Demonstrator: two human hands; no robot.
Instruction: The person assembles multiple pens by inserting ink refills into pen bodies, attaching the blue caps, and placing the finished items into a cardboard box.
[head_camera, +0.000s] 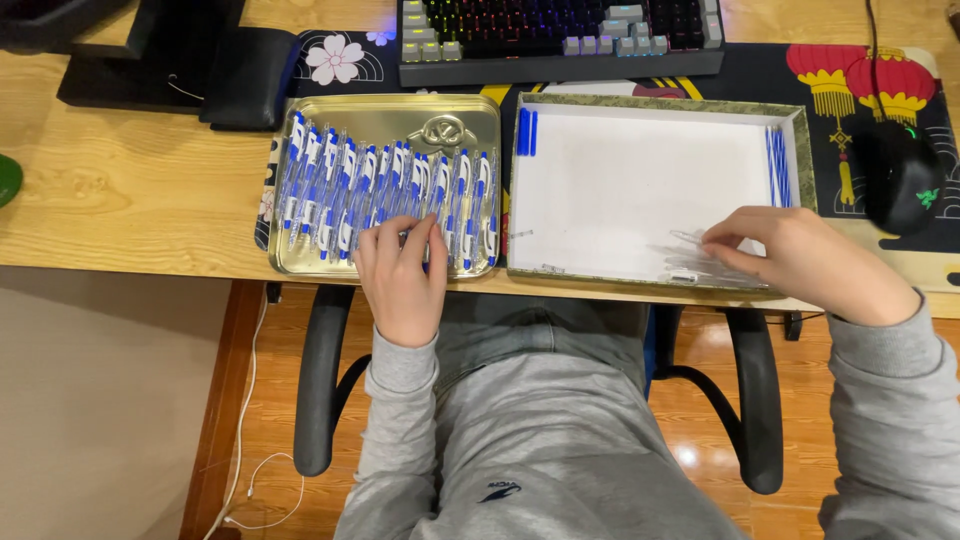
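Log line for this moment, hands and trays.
left hand: on pens in gold tray | right hand: at clear pen parts in white box | blue refills: box right edge

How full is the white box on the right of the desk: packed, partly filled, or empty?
Partly filled. The white box shows mostly bare floor, with a few blue parts at its left wall, thin refills at its right wall and clear pieces under the right hand.

Single head view — steeply down, close over desk (130, 190)
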